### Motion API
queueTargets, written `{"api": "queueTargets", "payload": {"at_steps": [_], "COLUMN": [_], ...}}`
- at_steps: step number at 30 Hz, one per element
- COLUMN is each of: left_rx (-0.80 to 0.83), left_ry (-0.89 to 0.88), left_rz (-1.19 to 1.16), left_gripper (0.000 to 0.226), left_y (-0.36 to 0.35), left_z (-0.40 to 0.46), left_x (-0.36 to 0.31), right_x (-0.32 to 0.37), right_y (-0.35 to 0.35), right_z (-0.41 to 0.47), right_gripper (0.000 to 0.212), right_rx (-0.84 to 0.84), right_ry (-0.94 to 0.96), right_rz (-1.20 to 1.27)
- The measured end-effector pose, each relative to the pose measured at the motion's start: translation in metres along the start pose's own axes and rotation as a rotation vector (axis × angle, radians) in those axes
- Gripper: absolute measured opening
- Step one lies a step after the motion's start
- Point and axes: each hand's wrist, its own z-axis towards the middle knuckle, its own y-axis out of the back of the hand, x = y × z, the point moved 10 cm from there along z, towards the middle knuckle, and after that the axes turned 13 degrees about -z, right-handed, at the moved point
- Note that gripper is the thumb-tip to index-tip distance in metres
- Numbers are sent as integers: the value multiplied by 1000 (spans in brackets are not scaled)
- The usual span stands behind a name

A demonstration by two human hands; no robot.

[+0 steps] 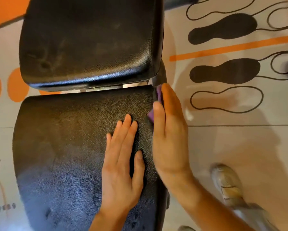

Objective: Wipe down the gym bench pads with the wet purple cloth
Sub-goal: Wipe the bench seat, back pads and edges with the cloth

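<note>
Two black textured bench pads fill the view: a near pad and a far pad, with a narrow gap between them. My left hand lies flat, fingers straight, on top of the near pad near its right edge. My right hand presses the purple cloth against the near pad's right side, fingers straight and pointing away from me. Only small bits of the cloth show past my fingers and thumb. The near pad's front part looks shiny.
The floor around the bench is pale with orange stripes, orange dots and black footprint markings at the right. My shoe stands on the floor at the lower right. A metal frame part shows at the gap's right end.
</note>
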Motion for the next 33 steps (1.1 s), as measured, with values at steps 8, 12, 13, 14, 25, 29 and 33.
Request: {"api": "queueTargets", "payload": {"at_steps": [8, 12, 13, 14, 25, 29, 33], "left_rx": [-2, -9, -7, -7, -147, -180, -208], "left_ry": [-2, -18, -23, -29, 57, 159, 216], "left_rz": [5, 12, 13, 11, -135, -173, -212], "left_gripper": [50, 50, 50, 50, 49, 48, 48], "left_y": [1, 1, 1, 1, 35, 61, 88], "left_z": [1, 0, 0, 0, -60, -95, -119], "left_x": [-4, -3, -3, -4, 6, 25, 41], "right_x": [7, 4, 0, -5, -2, 12, 36], "right_y": [-3, -3, 0, 4, 31, 42, 44], "right_z": [20, 9, -18, -45, -180, -167, -149], "right_gripper": [38, 42, 46, 49, 55, 54, 51], "right_rx": [62, 58, 69, 51, 160, 179, 179], "right_ry": [4, -43, -29, 2, 322, 202, 180], "right_rz": [32, 96, 83, 28, -373, -335, -522]}}
